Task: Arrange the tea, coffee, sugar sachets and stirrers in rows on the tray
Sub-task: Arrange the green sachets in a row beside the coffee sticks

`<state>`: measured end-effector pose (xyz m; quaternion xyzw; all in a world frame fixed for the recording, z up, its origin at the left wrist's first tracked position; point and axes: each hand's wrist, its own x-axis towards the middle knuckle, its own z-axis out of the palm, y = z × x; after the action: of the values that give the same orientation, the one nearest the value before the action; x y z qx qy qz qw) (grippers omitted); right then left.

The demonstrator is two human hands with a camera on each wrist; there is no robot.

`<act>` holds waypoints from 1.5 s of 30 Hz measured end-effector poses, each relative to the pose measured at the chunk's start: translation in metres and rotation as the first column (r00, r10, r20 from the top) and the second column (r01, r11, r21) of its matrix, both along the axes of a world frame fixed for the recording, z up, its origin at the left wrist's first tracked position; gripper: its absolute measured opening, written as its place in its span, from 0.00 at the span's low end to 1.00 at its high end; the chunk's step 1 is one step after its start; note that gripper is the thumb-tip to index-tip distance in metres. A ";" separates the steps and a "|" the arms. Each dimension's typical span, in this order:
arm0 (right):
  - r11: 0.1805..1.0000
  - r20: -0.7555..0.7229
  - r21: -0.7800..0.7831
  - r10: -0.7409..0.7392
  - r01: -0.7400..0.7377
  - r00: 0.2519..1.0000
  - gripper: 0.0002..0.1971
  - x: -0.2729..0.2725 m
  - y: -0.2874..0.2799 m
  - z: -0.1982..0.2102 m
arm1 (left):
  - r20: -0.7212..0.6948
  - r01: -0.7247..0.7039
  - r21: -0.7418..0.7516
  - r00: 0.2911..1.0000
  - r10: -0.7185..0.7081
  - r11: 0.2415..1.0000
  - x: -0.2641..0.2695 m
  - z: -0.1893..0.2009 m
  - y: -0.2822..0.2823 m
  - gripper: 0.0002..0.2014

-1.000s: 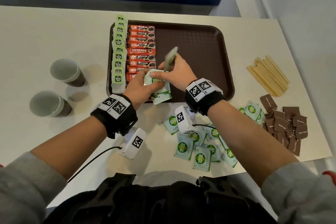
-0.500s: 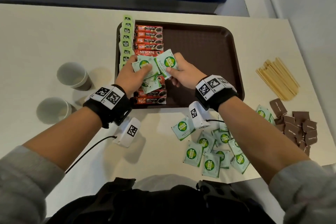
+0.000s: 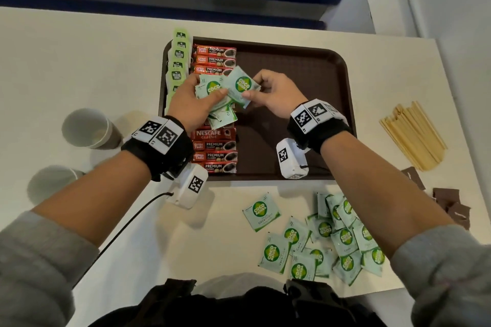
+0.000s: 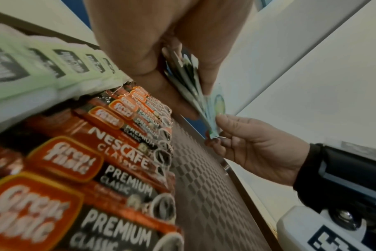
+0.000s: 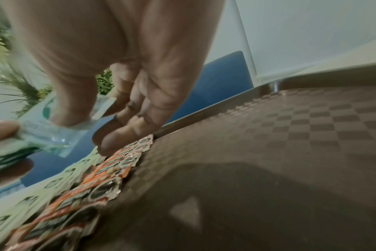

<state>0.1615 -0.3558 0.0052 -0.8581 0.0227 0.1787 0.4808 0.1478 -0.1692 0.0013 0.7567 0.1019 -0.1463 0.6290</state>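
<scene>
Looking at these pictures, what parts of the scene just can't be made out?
- How many green sugar sachets the left hand holds: head view, fanned and overlapped; left wrist view shows only blurred edges.
- Middle coffee sticks in the row: head view, hidden under the left hand and its sachets.
- Brown sachets: head view, print too small, partly hidden by the right arm.
- Right hand grip: right wrist view, blurred.

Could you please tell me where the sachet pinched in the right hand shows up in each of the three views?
Head: sachet at centre, above the tray, pinched by the right hand.
Left wrist: sachet right of centre, edge-on, above the right hand.
Right wrist: sachet at the left edge, under the thumb.
Shared landmark: the row of red coffee sticks.
</scene>
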 end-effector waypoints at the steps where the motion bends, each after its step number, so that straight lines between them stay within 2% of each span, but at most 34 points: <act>1: 0.999 0.005 0.030 -0.036 0.036 0.999 0.09 0.006 -0.002 -0.002 | -0.002 -0.014 0.023 1.000 0.014 1.000 0.005 -0.002 -0.001 0.13; 4: 0.992 0.018 0.062 -0.107 0.106 0.994 0.08 0.022 -0.008 -0.003 | -0.010 -0.059 0.068 0.998 0.060 0.996 0.018 -0.005 0.001 0.16; 7: 0.987 0.090 -0.096 -0.123 0.132 0.988 0.09 0.042 -0.016 -0.007 | -0.025 -0.099 0.080 0.995 0.101 0.992 0.029 -0.006 0.005 0.21; 11: 0.949 0.081 -0.299 -0.081 0.101 0.993 0.15 0.064 -0.020 -0.016 | -0.045 -0.109 0.066 0.993 0.112 0.992 0.038 -0.005 0.006 0.27; 15: 0.916 0.070 -0.396 -0.043 0.067 0.997 0.17 0.078 -0.020 -0.020 | -0.043 -0.092 0.063 0.995 0.095 0.994 0.041 -0.004 0.002 0.21; 17: 0.896 0.077 -0.434 -0.067 0.094 0.995 0.19 0.080 -0.020 -0.024 | -0.039 -0.089 0.062 0.995 0.091 0.994 0.043 -0.004 0.000 0.21; 21: 0.880 0.178 -0.446 -0.093 0.165 0.980 0.22 0.078 -0.017 -0.034 | -0.031 -0.074 0.062 0.997 0.076 0.995 0.045 -0.004 -0.004 0.22; 23: 0.883 0.174 -0.446 -0.072 0.144 0.982 0.23 0.079 -0.014 -0.036 | -0.037 -0.070 0.057 0.997 0.073 0.996 0.045 -0.004 -0.004 0.23; 26: 0.856 0.144 -0.512 -0.004 0.078 0.990 0.22 0.081 -0.011 -0.037 | -0.051 -0.069 0.032 0.996 0.070 0.997 0.044 -0.003 -0.004 0.32; 28: 0.842 0.144 -0.536 0.015 0.065 0.989 0.22 0.084 -0.010 -0.037 | -0.053 -0.068 0.022 0.996 0.069 0.997 0.044 -0.004 -0.003 0.33; 32: 0.834 0.154 -0.547 0.017 0.071 0.988 0.21 0.087 -0.009 -0.037 | -0.053 -0.077 0.022 0.996 0.078 0.997 0.045 -0.006 -0.002 0.28; 45: 0.832 0.159 -0.551 0.037 0.057 0.987 0.21 0.088 -0.009 -0.033 | -0.059 -0.076 0.013 0.995 0.076 0.997 0.045 -0.011 -0.005 0.21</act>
<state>0.2493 -0.3647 -0.0281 -0.9721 0.0385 0.0910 0.2128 0.1928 -0.1738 -0.0097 0.7509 0.1502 -0.1443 0.6268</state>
